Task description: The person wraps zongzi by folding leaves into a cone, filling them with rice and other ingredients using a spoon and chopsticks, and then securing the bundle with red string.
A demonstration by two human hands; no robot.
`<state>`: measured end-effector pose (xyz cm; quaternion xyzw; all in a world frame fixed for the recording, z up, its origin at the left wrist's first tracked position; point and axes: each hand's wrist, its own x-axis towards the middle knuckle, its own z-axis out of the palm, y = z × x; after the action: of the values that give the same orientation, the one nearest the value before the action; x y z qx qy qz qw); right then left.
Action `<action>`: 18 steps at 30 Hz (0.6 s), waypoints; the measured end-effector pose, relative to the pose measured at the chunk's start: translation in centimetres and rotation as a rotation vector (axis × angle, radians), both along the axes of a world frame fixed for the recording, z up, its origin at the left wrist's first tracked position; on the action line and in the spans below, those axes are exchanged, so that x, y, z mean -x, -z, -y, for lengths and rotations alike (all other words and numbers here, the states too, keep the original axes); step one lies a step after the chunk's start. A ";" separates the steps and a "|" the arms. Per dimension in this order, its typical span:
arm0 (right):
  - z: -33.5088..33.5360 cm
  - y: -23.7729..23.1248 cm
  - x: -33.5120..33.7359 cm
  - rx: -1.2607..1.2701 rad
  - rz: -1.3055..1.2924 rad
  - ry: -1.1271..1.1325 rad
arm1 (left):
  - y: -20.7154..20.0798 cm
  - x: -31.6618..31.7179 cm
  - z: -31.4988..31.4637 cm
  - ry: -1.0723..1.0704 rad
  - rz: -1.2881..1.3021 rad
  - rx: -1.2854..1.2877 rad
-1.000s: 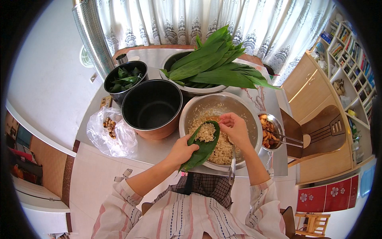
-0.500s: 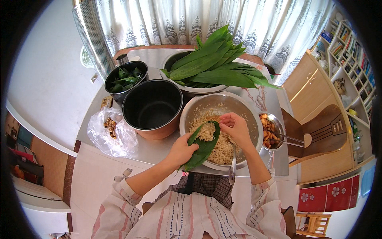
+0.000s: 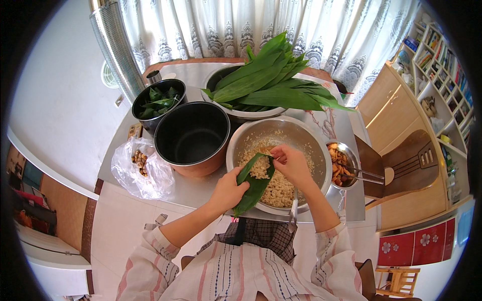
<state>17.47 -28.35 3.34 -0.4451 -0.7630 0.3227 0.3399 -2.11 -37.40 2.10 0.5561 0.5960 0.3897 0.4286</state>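
Leaf wrapper (image 3: pixel 255 191), green and folded, slants over the near left rim of a wide steel mixing bowl (image 3: pixel 307 134), its hollow filled with grain (image 3: pixel 260 168). The left hand (image 3: pixel 230 190) is closed around its left side, thumb on top; the right hand (image 3: pixel 292 163) has thumb and fingertips pinched together on its far right edge. Loose grain (image 3: pixel 281 193) lies in the bowl, a metal spoon (image 3: pixel 294 203) leaning over the near rim. To the right is a small steel bowl (image 3: pixel 356 159) of brown chunks (image 3: pixel 339 161); to the left, a black-lined pot (image 3: pixel 193 133) and a clear plastic bag (image 3: pixel 153 188) holding brown nut-like pieces (image 3: pixel 139 163). Long green leaves (image 3: pixel 266 83) heap a basin (image 3: pixel 215 80) behind.
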 end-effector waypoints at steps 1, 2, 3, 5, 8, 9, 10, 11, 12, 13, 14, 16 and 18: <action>0.1 0.0 0.1 0.024 -0.026 0.007 | 0.0 0.0 0.0 0.003 -0.019 0.009; 0.2 0.1 0.2 -0.015 0.011 0.026 | 0.1 0.0 0.0 0.006 -0.021 0.021; 0.3 0.1 0.3 -0.020 0.015 0.041 | 0.1 0.0 -0.1 0.009 -0.022 0.033; 0.6 0.4 0.5 -0.068 0.058 0.081 | 0.3 -0.1 -0.2 0.017 0.031 0.046; 1.0 1.2 0.9 -0.227 0.171 0.151 | 0.5 -0.3 -0.4 0.016 0.112 0.109; 1.0 1.6 1.1 -0.301 0.207 0.168 | 0.6 -0.4 -0.5 0.015 0.139 0.136; 1.0 1.9 1.2 -0.375 0.243 0.185 | 0.6 -0.4 -0.6 0.010 0.182 0.159; 1.0 2.0 1.2 -0.368 0.233 0.203 | 0.6 -0.4 -0.7 0.006 0.225 0.183; 0.9 1.8 1.0 -0.361 0.222 0.221 | 0.5 -0.3 -0.7 -0.003 0.290 0.221; 0.8 1.4 0.8 -0.353 0.211 0.239 | 0.4 -0.2 -0.7 -0.011 0.310 0.234; 0.6 0.7 0.4 -0.310 0.168 0.235 | 0.2 -0.1 -0.7 -0.023 0.352 0.261; 0.2 -1.8 -1.0 -0.168 0.069 0.241 | -0.3 0.3 -0.6 -0.037 0.454 0.309; -0.3 -4.9 -2.8 -0.007 -0.068 0.208 | -0.9 0.8 -0.3 -0.038 0.574 0.355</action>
<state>20.25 -28.10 8.22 -0.5095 -0.7017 0.2979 0.3991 -2.86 -37.10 3.04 0.3292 0.5199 0.4286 0.6615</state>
